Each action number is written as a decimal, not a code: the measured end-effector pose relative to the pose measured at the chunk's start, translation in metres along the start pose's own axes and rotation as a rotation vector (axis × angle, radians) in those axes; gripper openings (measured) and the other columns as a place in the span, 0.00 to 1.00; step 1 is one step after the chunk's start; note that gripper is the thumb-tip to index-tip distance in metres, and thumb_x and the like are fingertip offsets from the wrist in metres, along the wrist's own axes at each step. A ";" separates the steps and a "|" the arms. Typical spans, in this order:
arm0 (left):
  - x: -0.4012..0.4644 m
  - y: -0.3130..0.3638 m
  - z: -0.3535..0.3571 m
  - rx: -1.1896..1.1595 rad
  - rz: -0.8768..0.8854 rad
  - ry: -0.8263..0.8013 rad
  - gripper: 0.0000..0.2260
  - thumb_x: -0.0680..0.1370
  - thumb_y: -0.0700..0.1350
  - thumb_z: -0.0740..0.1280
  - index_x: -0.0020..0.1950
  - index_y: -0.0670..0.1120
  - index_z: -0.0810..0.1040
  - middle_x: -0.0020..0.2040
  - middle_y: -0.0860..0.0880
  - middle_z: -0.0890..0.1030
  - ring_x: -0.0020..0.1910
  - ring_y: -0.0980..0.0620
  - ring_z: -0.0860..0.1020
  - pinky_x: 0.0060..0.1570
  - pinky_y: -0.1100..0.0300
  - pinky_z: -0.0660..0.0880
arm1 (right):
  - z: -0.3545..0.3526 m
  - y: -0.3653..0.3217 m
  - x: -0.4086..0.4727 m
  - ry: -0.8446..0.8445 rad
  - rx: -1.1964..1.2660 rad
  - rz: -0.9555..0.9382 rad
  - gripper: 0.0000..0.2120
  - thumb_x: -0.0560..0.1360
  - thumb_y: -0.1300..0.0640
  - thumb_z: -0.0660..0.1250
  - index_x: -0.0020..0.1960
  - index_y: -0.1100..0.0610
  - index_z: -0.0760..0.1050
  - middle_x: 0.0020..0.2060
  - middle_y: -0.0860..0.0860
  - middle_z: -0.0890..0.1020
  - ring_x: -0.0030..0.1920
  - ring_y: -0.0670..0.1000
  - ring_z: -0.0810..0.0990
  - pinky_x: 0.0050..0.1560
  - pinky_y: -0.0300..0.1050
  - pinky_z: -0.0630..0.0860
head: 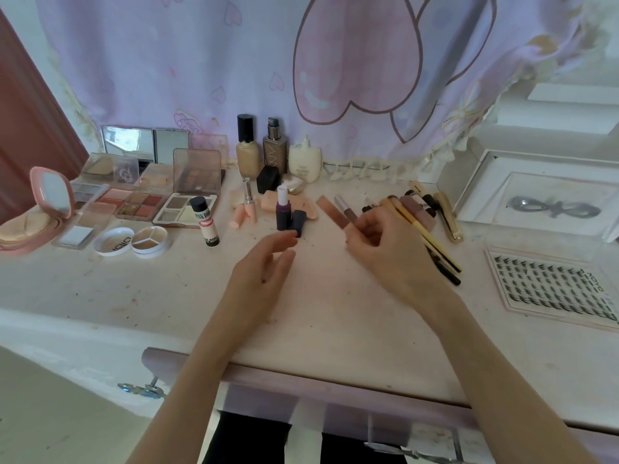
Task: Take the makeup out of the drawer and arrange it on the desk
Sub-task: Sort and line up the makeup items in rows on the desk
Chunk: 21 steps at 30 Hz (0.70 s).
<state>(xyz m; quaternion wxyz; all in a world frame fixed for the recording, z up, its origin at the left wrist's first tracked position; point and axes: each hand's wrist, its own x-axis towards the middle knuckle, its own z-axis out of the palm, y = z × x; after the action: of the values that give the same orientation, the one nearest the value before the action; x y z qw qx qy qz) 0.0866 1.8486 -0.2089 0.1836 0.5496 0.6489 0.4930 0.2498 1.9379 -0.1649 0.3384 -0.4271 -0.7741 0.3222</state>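
Note:
Makeup lies spread over the white desk (140, 289). My left hand (264, 272) hovers open, fingertips just short of a dark purple lipstick (282, 212) and its cap (299, 222). My right hand (382, 246) is curled around the lower end of a slim lip gloss (345, 207) with a silver cap. A pink-brown tube (330, 212) lies right beside it on the desk. Pencils and brushes (422, 216) lie in a bunch behind my right hand. The drawer (301, 413) stands open under the desk's front edge; its contents are hard to make out.
Open palettes (140, 202), a pink compact (50, 199) and round pots (149, 241) fill the left side. Foundation bottles (248, 152) stand at the back against the curtain. A lash tray (552, 289) and a white box (536, 202) sit on the right.

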 end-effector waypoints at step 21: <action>-0.004 -0.005 -0.012 -0.483 0.004 0.158 0.06 0.76 0.41 0.63 0.49 0.48 0.78 0.42 0.51 0.84 0.37 0.58 0.77 0.37 0.69 0.71 | 0.069 -0.002 -0.021 -0.260 0.062 -0.200 0.10 0.78 0.51 0.61 0.49 0.57 0.76 0.35 0.53 0.78 0.34 0.48 0.73 0.35 0.39 0.67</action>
<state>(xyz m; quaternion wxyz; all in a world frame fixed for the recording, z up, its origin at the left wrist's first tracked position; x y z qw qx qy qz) 0.0761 1.8407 -0.2090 0.2573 0.4511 0.5237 0.6753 0.2020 1.9040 -0.2070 0.2789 -0.2922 -0.8397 0.3630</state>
